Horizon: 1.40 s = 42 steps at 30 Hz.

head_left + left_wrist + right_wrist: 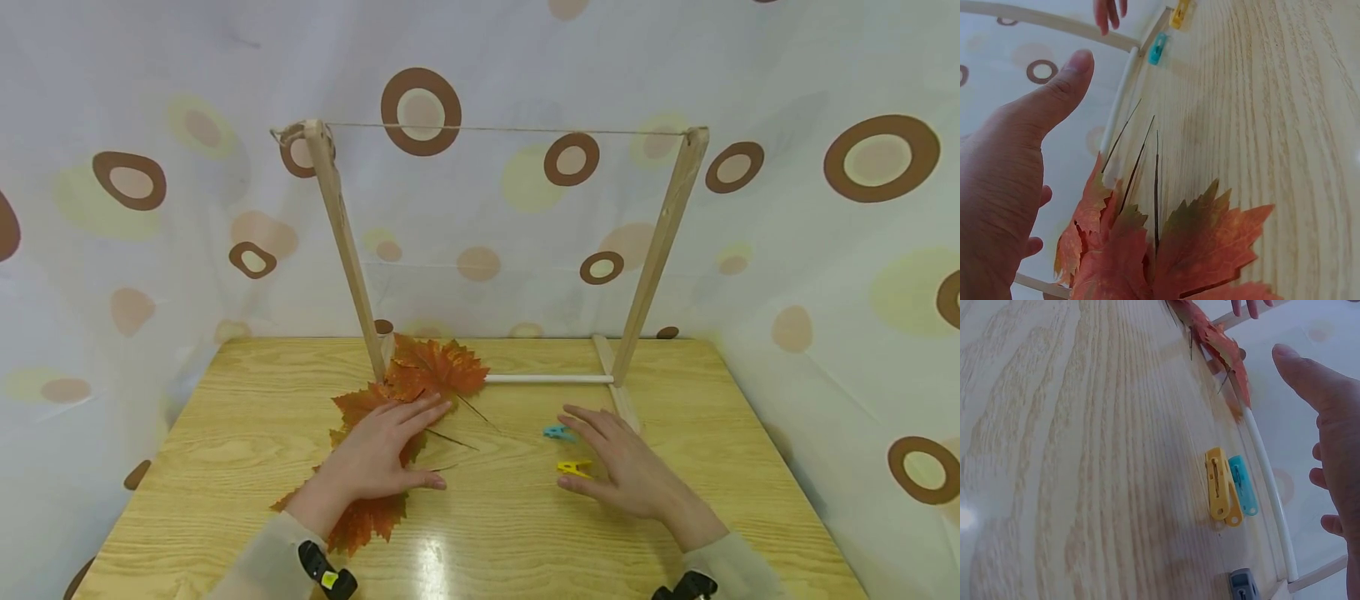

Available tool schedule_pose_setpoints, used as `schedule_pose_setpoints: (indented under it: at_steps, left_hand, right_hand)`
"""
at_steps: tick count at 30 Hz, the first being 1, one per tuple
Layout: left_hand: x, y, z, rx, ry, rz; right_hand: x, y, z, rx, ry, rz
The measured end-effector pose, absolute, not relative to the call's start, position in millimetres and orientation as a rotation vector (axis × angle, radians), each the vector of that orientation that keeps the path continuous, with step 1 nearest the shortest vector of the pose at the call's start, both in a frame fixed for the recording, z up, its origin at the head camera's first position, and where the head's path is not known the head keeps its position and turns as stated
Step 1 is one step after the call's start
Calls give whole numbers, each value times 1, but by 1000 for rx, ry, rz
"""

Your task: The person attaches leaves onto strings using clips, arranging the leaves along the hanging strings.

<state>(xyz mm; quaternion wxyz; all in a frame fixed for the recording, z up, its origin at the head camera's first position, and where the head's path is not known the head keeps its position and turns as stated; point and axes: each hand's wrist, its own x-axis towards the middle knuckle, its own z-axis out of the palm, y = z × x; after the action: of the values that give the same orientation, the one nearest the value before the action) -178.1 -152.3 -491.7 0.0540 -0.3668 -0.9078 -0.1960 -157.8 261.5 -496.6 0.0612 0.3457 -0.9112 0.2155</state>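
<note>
The left hand hangs over a spread of red-orange maple leaves on the left half of the wood-grain worktop, its fingers released and loosely extended, grasping nothing; the left wrist view shows the thumb raised clear of the foliage. The leaves overlap in a row running from the near left up to the foot of a wooden post, with three thin dark stems pointing right. The right hand is held over the right half, its fingers likewise released and slightly bent, with nothing between them. Near its fingertips lie a blue clothespin and, closer to the person, a yellow clothespin; in the right wrist view a dark gray clothespin lies apart from that pair. Behind stands the rest of the frame: a second wooden post, a string stretched between the two tops, and a white rod low between the bases. A pale curtain patterned with brown rings surrounds the worktop.
</note>
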Motion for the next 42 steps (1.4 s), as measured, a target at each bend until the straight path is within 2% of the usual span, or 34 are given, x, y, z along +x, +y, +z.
schedule_pose_setpoints:
  at_steps: [42]
  left_hand:
    - [-172,-143,-527,-1071,-2827,-971]
  right_hand:
    - [-156,281,-533,1089,-2610,895]
